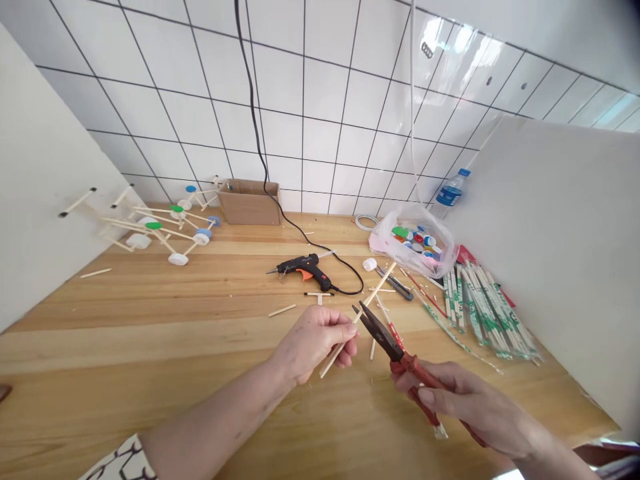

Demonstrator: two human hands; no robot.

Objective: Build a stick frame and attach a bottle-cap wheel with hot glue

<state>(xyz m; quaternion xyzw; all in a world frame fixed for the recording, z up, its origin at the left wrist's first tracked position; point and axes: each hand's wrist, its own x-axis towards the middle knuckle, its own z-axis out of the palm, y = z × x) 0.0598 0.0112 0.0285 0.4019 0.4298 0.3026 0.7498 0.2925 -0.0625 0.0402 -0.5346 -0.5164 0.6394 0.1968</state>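
Observation:
My left hand (pixel 320 340) is closed around a pale wooden chopstick (pixel 383 285), which slants up to the right; below the fist its lower end looks doubled. In my right hand (pixel 465 400) are scissors (pixel 383 333) with dark blades and red handles. Their blades are parted, with the tips at the chopstick just above my left thumb; whether they touch it I cannot tell. Just beyond my left hand lies a small T-shaped piece of sticks with black ends (pixel 319 295). A short stick piece (pixel 283 311) rests to its left.
A black glue gun (pixel 305 267) lies mid-table, its cable rising up the wall. Stick frames with bottle-cap wheels (pixel 177 233) stand left, near a cardboard box (pixel 250 203). Right are a utility knife (pixel 400 288), a bag of caps (pixel 390 243), wrapped chopsticks (pixel 493 310) and a water bottle (pixel 451 192).

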